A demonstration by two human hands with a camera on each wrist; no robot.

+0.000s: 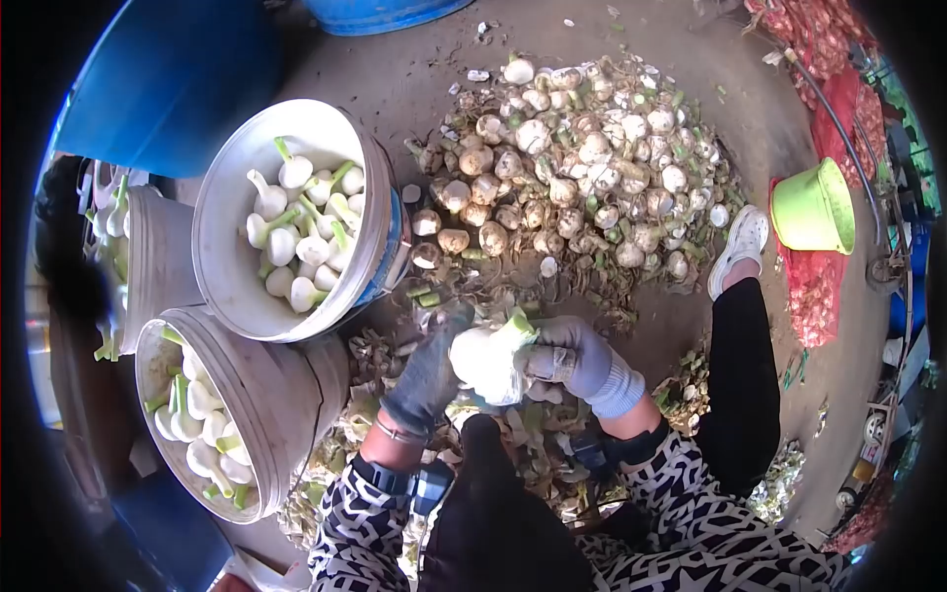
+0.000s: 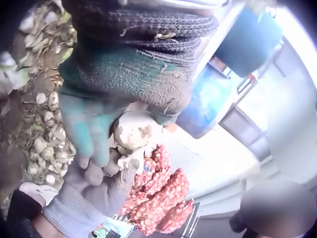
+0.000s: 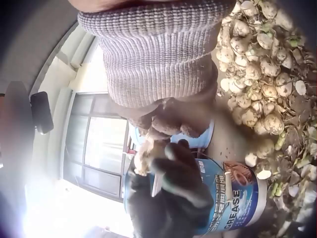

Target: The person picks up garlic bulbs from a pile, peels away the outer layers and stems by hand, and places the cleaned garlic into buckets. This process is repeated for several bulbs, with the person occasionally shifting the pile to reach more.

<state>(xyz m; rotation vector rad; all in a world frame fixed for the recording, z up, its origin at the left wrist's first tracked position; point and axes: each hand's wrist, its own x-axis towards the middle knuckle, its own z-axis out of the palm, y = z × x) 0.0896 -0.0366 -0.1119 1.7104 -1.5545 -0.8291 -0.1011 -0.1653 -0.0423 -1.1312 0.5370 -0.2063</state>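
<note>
A white garlic bulb (image 1: 485,363) with a short green stem is held in front of the body, between both gloved hands. My left hand (image 1: 422,373), in a dark grey and green glove, grips the bulb from the left. In the left wrist view its green-coated fingers (image 2: 81,126) curl about the garlic. My right hand (image 1: 577,357), in a pale grey knit glove, pinches at the stem side, where loose papery skin (image 2: 128,163) hangs. In the right wrist view, the curled right fingertips (image 3: 166,124) meet the garlic's skin, and the bulb is mostly hidden.
Two white buckets, an upper one (image 1: 222,212) and a lower one (image 1: 296,380), hold trimmed garlic on the left. A heap of untrimmed garlic (image 1: 592,168) lies ahead on the floor. Peelings surround the feet. A lime-green bucket (image 1: 804,212) and red mesh sacks (image 1: 834,118) stand right.
</note>
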